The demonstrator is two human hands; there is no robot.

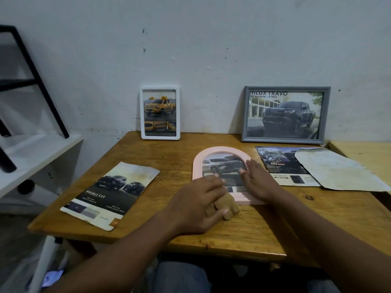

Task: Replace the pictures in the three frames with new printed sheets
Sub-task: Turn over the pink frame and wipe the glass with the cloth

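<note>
hands lie flat and unclenched, left hand (197, 205) and right hand (257, 180), on pink arched frame (220, 152).

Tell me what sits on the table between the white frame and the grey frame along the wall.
Nothing: in the head view the tabletop between the white frame and the grey frame is bare wood against the wall.

I count three picture frames: one white frame (160, 113) and one grey frame (285, 114) standing against the wall, and one pink arched frame (222, 172) lying flat. I count three loose printed sheets: one at left (110, 193), one at right (283, 166), and one blank-side-up sheet (338, 169). Two hands: left hand (196, 205), right hand (259, 179).
</note>
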